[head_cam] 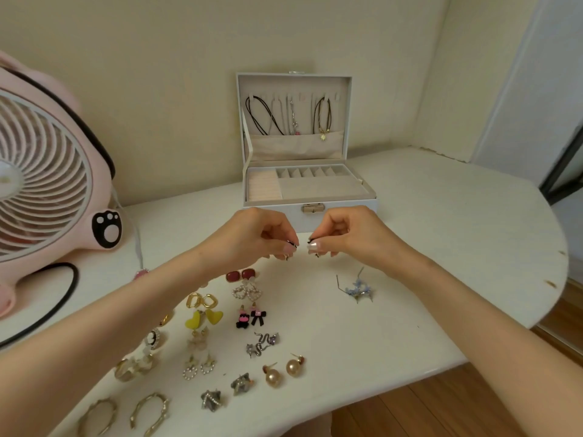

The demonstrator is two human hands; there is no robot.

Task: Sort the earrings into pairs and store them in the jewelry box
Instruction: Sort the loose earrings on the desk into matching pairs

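While both forearms reach out over the white surface (441,247), the left grip (252,238) pinches a small dark earring (292,244) at its fingertips and the right grip (350,234) pinches a second dark earring (311,242), the two pieces held close together but not touching, just in front of the open jewelry box (303,220), whose raised lid has necklaces (265,116) hanging inside. Nearer the person, other earrings lie in pairs on the surface: red rectangles (241,275), yellow hearts (203,318) and gold pearl studs (284,372), with a blue flower pair (358,288) set apart under the right forearm. A pink fan (47,184) stands at the left.
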